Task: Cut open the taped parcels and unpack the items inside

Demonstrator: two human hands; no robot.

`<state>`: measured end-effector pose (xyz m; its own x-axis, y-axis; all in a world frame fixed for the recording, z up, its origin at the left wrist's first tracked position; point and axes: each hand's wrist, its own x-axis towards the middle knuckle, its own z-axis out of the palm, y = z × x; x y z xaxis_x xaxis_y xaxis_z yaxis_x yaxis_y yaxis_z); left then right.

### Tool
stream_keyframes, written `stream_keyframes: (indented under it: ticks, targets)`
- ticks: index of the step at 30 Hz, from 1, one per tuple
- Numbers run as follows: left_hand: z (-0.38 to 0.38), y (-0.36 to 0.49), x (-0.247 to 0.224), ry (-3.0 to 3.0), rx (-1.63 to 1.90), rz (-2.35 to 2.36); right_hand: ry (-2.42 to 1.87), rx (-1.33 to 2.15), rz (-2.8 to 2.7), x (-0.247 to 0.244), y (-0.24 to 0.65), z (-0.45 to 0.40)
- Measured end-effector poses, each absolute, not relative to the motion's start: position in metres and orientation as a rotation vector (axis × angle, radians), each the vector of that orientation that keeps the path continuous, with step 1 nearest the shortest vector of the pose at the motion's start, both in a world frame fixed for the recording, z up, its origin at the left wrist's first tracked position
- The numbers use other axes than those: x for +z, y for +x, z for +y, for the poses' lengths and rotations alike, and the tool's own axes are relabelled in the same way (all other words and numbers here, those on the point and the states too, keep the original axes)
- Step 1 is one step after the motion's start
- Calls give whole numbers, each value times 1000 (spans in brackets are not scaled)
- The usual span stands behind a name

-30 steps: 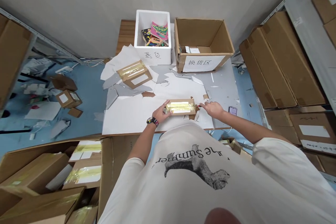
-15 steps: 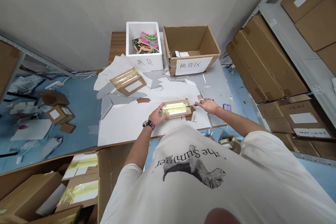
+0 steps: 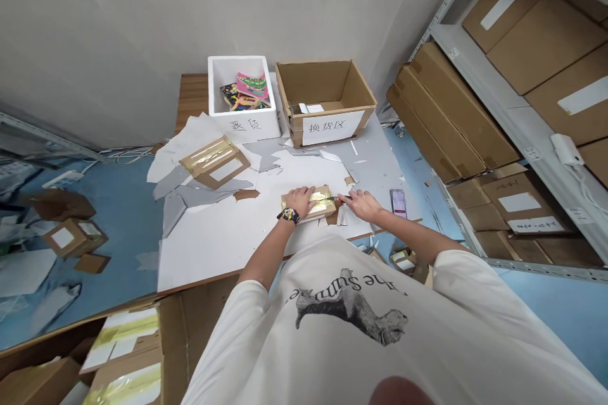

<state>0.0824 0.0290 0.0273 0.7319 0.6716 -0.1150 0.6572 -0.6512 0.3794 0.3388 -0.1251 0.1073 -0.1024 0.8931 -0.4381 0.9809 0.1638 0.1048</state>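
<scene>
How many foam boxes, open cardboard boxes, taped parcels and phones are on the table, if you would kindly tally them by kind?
White foam box: 1
Open cardboard box: 1
Taped parcels: 2 (the loose parcel and the held-down parcel under the left hand)
Phone: 1
Total: 5

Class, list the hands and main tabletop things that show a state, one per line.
Left hand: laid over the nearer parcel
Right hand: closed round a slim tool
Slim tool: held, tip at the parcel
Nearer parcel: taped; cut or not, unclear
Farther parcel: taped, lying flat
White foam box: open, books inside
Large cardboard box: open, partly filled
Phone: screen lit
</scene>
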Motion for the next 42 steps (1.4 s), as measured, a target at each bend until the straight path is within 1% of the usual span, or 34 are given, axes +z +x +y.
stream_keyframes:
  ticks: [6,9,11,14,16,18,21,24,27,30,33,38,42]
  targets:
    - [28,82,20,2671,39,907,1740,-237,2112,102,343,-120]
    - [28,83,19,2687,77,908,1710,-180,2181,101,362,-106]
    - [28,82,19,2689,99,890,1834,-118,2108,102,384,-91]
    - [28,80,23,2669,126,865,2178,-82,1813,106,419,-71]
    - [25,79,26,2630,185,878,2357,-201,1669,106,434,-66]
    - [20,78,29,2585,269,846,2495,-445,1642,101,436,-70]
    - [7,76,30,2529,316,709,2666,-1030,1648,89,419,-87]
    - [-9,75,31,2489,266,722,2709,-1639,1472,80,395,-108]
    - [-19,82,33,2474,197,831,2593,-1974,1373,80,383,-124]
    - [-21,96,35,2461,85,958,2467,-2064,1381,86,384,-130]
    - [-19,107,38,2451,-1,1008,2397,-2003,1415,93,389,-125]
    - [-17,103,41,2388,47,942,2289,-1891,1522,99,397,-107]
    - [-19,98,41,2386,105,926,2154,-1921,1640,100,408,-94]
